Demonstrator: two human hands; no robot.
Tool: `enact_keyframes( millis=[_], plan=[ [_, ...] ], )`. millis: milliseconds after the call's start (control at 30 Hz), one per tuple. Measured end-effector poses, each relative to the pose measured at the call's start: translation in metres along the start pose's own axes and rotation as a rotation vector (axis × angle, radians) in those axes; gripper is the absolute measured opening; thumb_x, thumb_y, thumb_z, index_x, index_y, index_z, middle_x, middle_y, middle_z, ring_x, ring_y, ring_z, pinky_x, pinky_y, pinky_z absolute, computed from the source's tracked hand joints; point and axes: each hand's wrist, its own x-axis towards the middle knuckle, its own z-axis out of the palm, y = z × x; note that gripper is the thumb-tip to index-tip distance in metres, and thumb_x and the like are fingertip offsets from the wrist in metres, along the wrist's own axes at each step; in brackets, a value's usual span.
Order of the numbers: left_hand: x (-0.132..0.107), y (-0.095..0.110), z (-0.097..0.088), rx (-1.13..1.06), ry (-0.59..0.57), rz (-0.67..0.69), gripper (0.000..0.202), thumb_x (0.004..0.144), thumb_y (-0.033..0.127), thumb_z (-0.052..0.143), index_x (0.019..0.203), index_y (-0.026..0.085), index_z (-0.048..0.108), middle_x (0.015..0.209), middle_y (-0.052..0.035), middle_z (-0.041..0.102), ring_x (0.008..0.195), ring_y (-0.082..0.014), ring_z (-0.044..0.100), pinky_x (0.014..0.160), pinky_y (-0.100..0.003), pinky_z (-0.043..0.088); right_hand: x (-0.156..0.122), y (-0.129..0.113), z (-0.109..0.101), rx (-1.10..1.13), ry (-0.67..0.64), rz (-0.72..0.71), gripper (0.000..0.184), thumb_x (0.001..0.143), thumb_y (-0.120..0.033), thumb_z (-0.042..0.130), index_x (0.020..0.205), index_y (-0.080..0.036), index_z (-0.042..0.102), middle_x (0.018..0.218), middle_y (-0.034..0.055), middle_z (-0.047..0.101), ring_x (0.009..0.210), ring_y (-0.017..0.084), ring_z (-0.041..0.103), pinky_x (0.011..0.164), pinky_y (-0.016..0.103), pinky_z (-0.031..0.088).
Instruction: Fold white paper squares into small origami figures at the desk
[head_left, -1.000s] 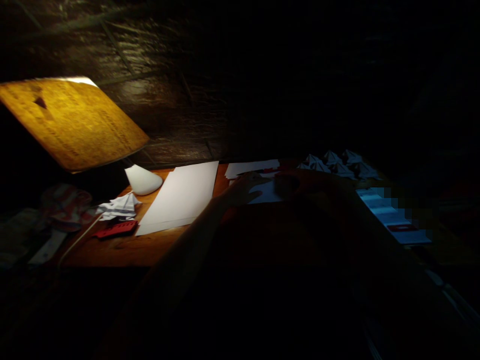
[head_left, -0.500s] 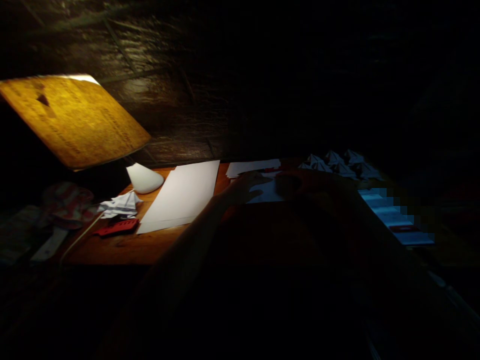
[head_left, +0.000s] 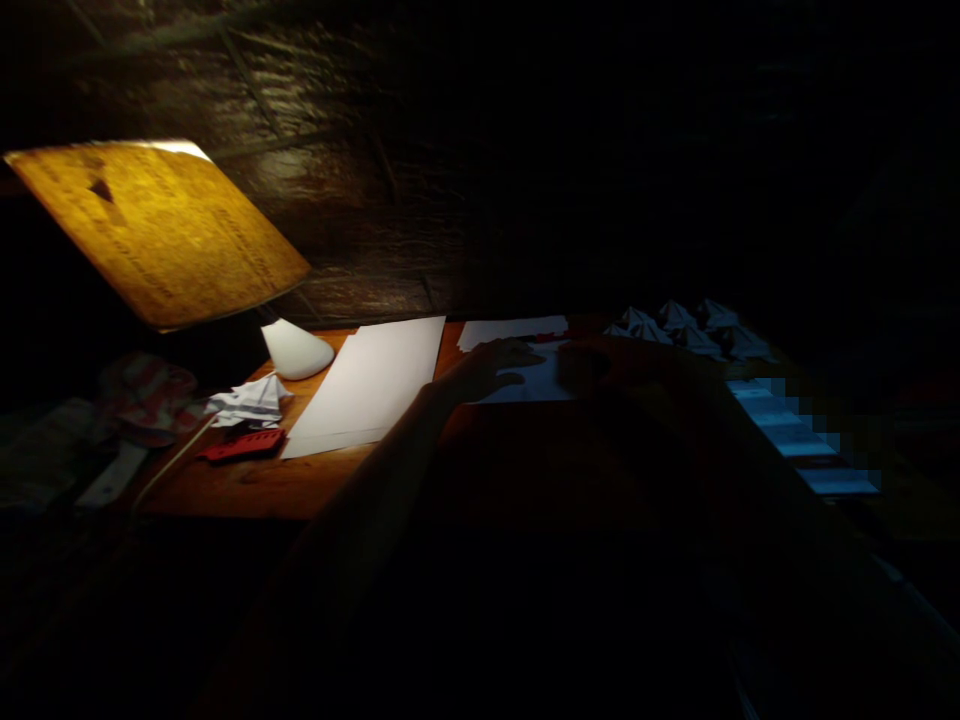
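Observation:
My left hand [head_left: 487, 368] lies on a small sheet of white paper [head_left: 540, 382] on the wooden table, its thumb and fingers apart. At the paper's right end is my right hand [head_left: 592, 366], so deep in shadow that its fingers do not show. Just behind the small sheet lie several white sheets [head_left: 510, 328], with something red near their front edge, too small to make out. Left of my left forearm is a stack of larger white paper [head_left: 375, 385].
A lit lamp with a yellow shade [head_left: 165, 230] and white base [head_left: 296, 350] stands at left. Near it are a folded paper piece [head_left: 249, 400], a red object [head_left: 244, 446] and a cord [head_left: 172, 462]. Several folded paper shapes [head_left: 682, 335] sit at back right, beyond a bluish-lit screen [head_left: 795, 430].
The view has shifted slightly, so the lamp and table things appear a little further right. My left hand stays on the small sheet, with its thumb and fingers still apart.

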Motion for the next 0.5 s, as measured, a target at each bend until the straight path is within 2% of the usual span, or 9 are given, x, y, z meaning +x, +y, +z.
enact_keyframes(
  millis=[333,500],
  plan=[
    [-0.001,-0.0023,0.001,-0.069,0.038,0.031,0.044,0.097,0.02,0.063,0.137,0.035,0.06,0.146,-0.0003,0.06,0.135,-0.0191,0.054,0.114,-0.045,0.043,0.0011,0.0029,0.0011,-0.003,-0.018,0.008,0.096,0.062,-0.039,0.082,0.152,-0.03,0.049,0.159,0.0054,0.045,0.145,0.041,0.041,0.122,0.057,0.031],
    [0.0007,-0.0056,0.0049,-0.064,0.028,0.06,0.042,0.097,0.017,0.062,0.136,0.031,0.062,0.145,-0.0039,0.06,0.135,-0.0195,0.054,0.114,-0.043,0.045,-0.0012,-0.0034,-0.0006,0.0,-0.023,0.052,0.098,0.063,-0.04,0.082,0.153,-0.028,0.048,0.16,0.0073,0.044,0.144,0.041,0.042,0.122,0.057,0.031]
  ],
)
